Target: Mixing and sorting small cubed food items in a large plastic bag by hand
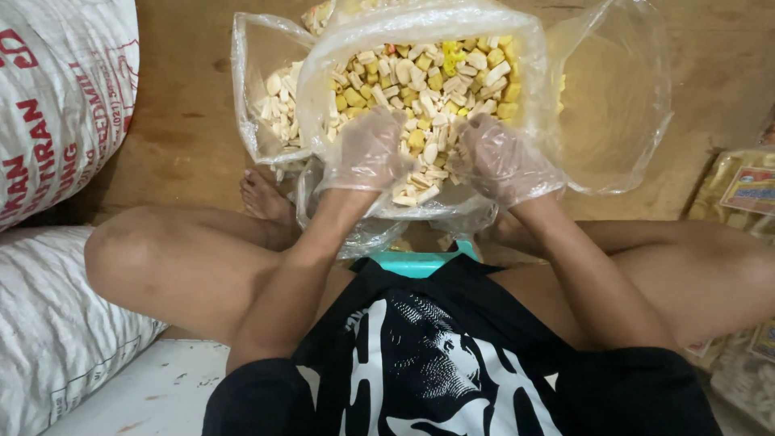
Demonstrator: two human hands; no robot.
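- Left hand [367,149], sheathed in a thin clear disposable glove, rests palm-down on a heap of white and yellow snack pieces [428,81], fingers curled loosely into the pile; whether any piece is actually pinched beneath it cannot be told
- Right hand [500,157], gloved the same way, lies close beside it on the near edge of the heap, fingers bent and sunk among the pieces, apparently gathering rather than gripping any single one
- The gloves seem worn to keep bare skin off the food
- The heap fills a large clear plastic bag [323,60], its mouth rolled wide open and turned toward the person so that both hands can reach in from the near side
- A second clear bag [258,81] sits just left of the first, touching it, with a smaller lot of pale pieces inside; a third, nearly empty bag [622,105] stands open to the right
- All three bags rest on a brown wooden floor [186,137], between the person's spread bare knees, with one foot [262,194] tucked beside the bags
- A turquoise stool edge [420,262] shows under the seated person, who wears a black printed shirt
- White woven sacks [56,97] lie stacked at left; sealed snack packets [747,194] sit at far right
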